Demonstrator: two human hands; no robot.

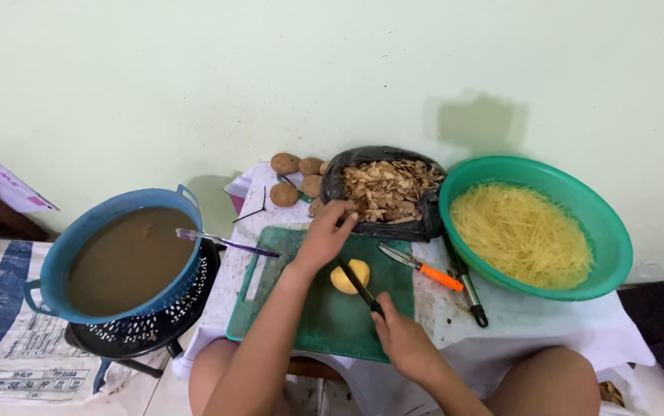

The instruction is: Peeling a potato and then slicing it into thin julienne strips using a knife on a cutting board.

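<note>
A peeled yellow potato [349,276] lies on a green cutting board [324,316]. My right hand [405,343] grips a black-handled knife [361,288] whose blade rests against the potato. My left hand [326,235] hovers over the board's far edge, fingers curled and reaching toward a black bag of brown potato peels [388,190]; whether it holds anything I cannot tell. Several unpeeled brown potatoes [295,177] lie left of the bag.
A green bowl [609,231] holds shredded yellow potato at right. An orange-handled peeler [423,267] and a black-handled tool [470,289] lie beside the board. At left a blue basin [62,254] of murky water sits on a black colander, a purple-handled utensil [224,242] across it.
</note>
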